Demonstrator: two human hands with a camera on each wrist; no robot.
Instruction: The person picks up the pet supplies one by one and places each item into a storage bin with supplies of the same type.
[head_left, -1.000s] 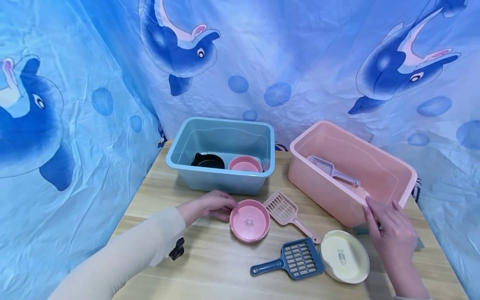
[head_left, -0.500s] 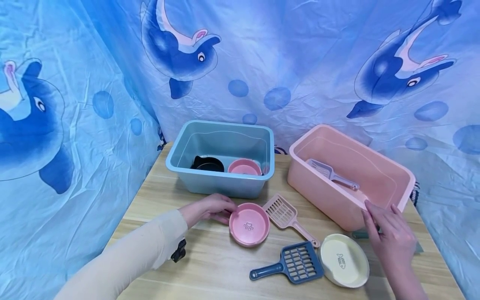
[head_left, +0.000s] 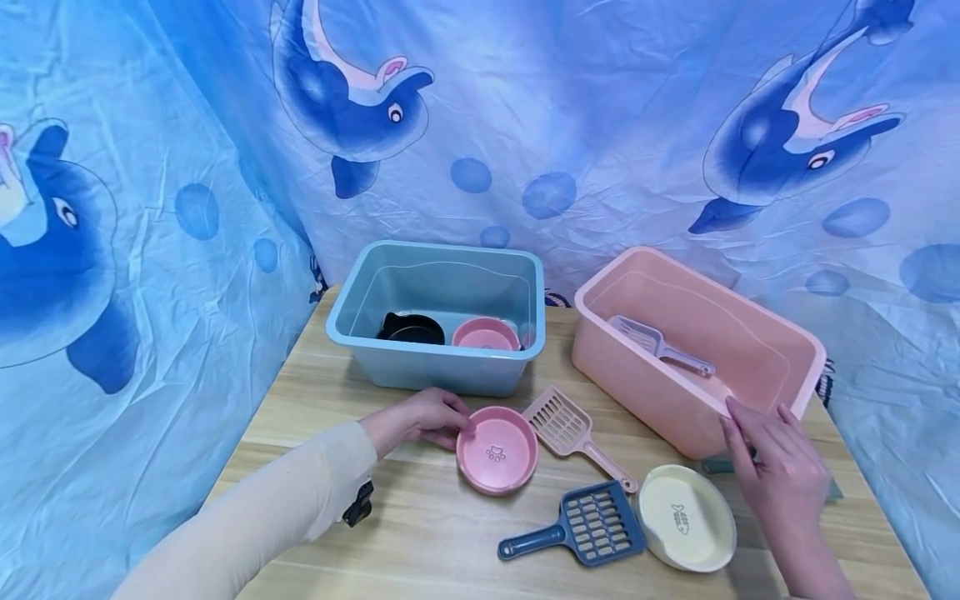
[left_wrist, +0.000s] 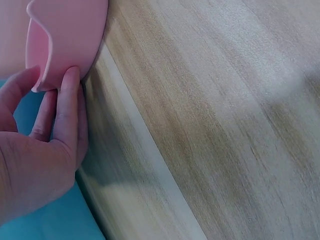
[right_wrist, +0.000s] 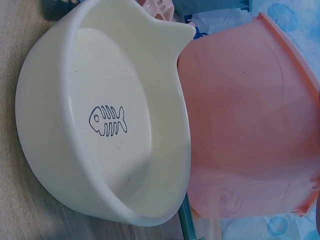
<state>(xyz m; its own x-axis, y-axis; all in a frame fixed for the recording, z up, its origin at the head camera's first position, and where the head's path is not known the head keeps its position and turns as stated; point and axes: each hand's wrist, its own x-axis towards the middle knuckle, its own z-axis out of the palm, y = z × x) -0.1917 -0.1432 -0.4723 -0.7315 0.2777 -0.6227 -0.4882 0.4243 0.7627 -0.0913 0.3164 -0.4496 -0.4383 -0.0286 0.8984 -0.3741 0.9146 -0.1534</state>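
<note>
My left hand [head_left: 431, 417] pinches the rim of a pink pet bowl [head_left: 497, 454] with a paw print, which sits on the table. In the left wrist view the thumb is inside the wall of the bowl [left_wrist: 75, 35], the other fingers outside. My right hand [head_left: 783, 462] grips the near rim of a pink bin [head_left: 637, 375] at its right end. Inside that bin lies a lilac litter scoop [head_left: 678, 357]. Close to the right hand stands a cream bowl [right_wrist: 115, 165] with a fishbone drawing. A green item [head_left: 718, 467] is partly hidden under the right hand.
A blue bin [head_left: 442, 367] at the back holds a black bowl [head_left: 412, 327] and another pink bowl [head_left: 486, 333]. A pink litter scoop [head_left: 561, 421] and a dark blue one [head_left: 600, 525] lie mid-table. A dolphin-print curtain [head_left: 600, 100] hangs behind.
My left fingers have closed onto the pink bowl's rim, the thumb now over its edge. The right hand stays at the pink bin. The head view has shifted slightly.
</note>
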